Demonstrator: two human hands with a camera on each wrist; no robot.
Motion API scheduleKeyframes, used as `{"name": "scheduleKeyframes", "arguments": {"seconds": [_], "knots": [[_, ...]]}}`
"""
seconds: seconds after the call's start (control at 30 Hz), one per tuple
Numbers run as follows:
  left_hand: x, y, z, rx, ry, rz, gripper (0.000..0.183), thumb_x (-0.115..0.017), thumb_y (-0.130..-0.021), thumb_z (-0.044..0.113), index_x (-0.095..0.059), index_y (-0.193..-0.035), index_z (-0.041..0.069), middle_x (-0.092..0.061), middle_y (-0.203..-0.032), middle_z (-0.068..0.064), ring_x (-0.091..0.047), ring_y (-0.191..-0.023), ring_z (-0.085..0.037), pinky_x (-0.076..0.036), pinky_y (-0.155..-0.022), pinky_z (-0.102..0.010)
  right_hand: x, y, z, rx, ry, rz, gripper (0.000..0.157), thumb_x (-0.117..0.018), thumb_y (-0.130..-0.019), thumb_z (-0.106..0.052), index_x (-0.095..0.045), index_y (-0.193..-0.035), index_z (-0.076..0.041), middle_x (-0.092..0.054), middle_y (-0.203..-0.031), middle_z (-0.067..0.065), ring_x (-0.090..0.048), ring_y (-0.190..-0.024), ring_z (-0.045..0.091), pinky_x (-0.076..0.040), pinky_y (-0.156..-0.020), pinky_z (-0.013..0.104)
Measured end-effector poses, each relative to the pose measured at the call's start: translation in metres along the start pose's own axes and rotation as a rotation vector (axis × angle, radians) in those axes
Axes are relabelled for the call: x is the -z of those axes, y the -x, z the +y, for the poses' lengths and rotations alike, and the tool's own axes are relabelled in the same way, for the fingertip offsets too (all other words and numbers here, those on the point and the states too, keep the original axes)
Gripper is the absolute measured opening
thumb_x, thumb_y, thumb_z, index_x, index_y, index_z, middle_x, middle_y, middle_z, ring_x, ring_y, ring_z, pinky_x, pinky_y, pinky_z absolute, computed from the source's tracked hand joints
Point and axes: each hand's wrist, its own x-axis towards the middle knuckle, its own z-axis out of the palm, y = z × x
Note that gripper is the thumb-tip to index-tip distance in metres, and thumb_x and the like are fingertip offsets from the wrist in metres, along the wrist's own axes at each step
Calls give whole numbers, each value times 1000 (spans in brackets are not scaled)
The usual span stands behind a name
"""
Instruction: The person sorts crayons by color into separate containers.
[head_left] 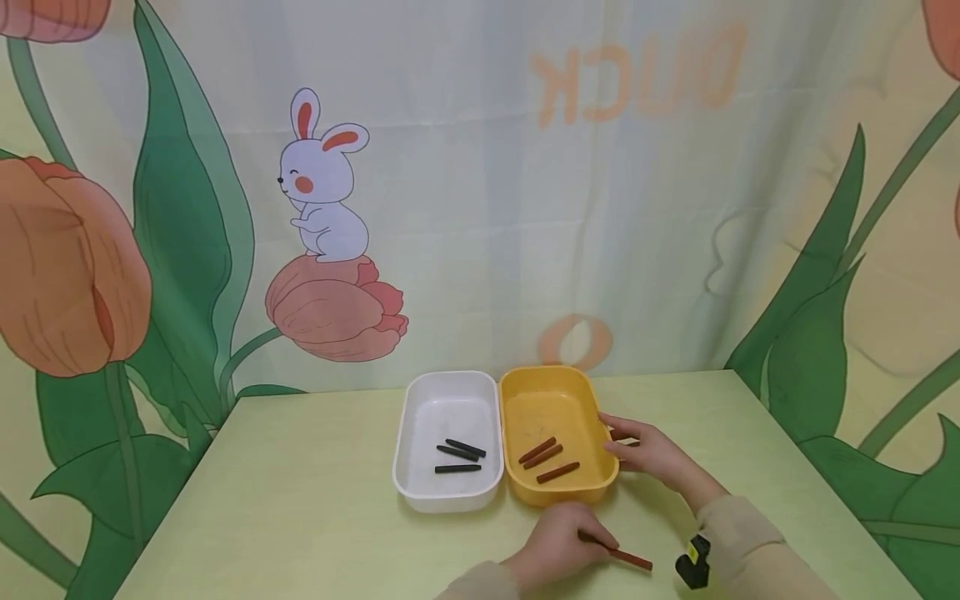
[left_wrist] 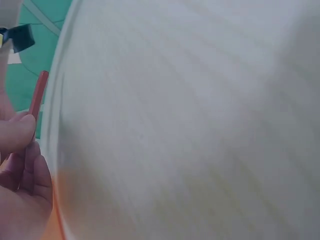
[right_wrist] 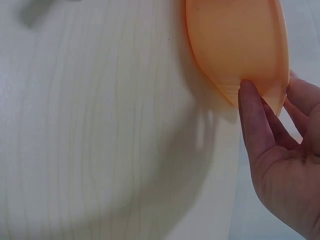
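Note:
In front of the yellow tray (head_left: 558, 493), my left hand (head_left: 561, 540) pinches a reddish-brown crayon (head_left: 632, 559), its free end pointing right. The left wrist view shows thumb and fingers round this crayon (left_wrist: 39, 93). My right hand (head_left: 654, 454) holds the yellow tray by its right side; in the right wrist view, its thumb (right_wrist: 255, 117) lies against the tray wall with fingers behind it. Three brown crayons (head_left: 558, 472) lie inside the yellow tray. Three black crayons (head_left: 457, 469) lie in the white tray (head_left: 450, 503) beside it.
Both trays stand side by side on a pale wood-grain table (head_left: 300, 500), near its back edge. A printed curtain (head_left: 480, 208) with tulips and a rabbit hangs behind. A small black device (head_left: 693, 561) is on the right wrist.

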Motion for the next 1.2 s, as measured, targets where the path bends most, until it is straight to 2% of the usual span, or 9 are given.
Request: {"name": "scheduleKeyframes", "arguments": {"seconds": [0.4,0.5,0.73,0.8,0.9,1.0,1.03,1.2], "knots": [[17,14,8,56,136,92,13,-78,-80,0,-82,-88,10,-70,-82,11,-55,-79,9,-47,-70,-12,-2,0,0,-31,23,22,58,-60,-99,-13,-37,-151,-1,-50,-128,26,-60,-107,33,-57,-84,40],[25,14,10,88,171,110,13,-79,-80,0,-81,-89,9,-70,-83,11,-55,-78,8,-48,-69,-13,-3,-1,0,-41,31,26,58,-60,-99,-13,-37,-151,-2,-49,-128,26,-60,-107,33,-57,-84,41],[44,9,14,98,194,197,13,-80,-79,0,-81,-88,9,-70,-82,10,-56,-76,5,-49,-69,-16,-3,-2,1,-51,43,30,57,-60,-99,-12,-38,-151,-2,-50,-128,25,-60,-107,33,-57,-84,40],[49,6,13,101,188,229,13,-81,-78,0,-81,-87,9,-71,-82,8,-58,-79,2,-50,-72,-17,-3,-2,2,-59,44,36,57,-61,-99,-13,-39,-151,-3,-51,-127,24,-60,-107,33,-57,-84,40],[55,1,12,99,185,281,12,-80,-78,-1,-81,-86,7,-72,-85,4,-64,-97,-6,-50,-87,-21,-3,-2,1,-54,51,26,58,-61,-99,-14,-38,-151,-3,-51,-127,24,-60,-107,34,-57,-85,40],[61,-4,10,119,189,334,12,-80,-77,-2,-81,-86,6,-72,-88,1,-64,-111,-16,-49,-94,-24,-3,-2,1,-60,53,34,57,-61,-99,-14,-39,-151,-4,-51,-127,22,-60,-107,32,-57,-85,40],[63,-5,9,132,192,353,12,-81,-77,-2,-81,-86,6,-71,-88,1,-64,-111,-17,-49,-94,-24,-3,-2,1,-59,54,33,57,-61,-99,-13,-39,-151,-4,-51,-128,23,-60,-107,32,-57,-85,40],[71,-10,6,234,173,426,14,-81,-78,0,-82,-87,10,-69,-86,5,-66,-89,-12,-52,-76,-22,-3,-1,1,-56,38,28,58,-61,-99,-12,-38,-151,-2,-50,-129,26,-60,-109,34,-57,-84,41]]}}
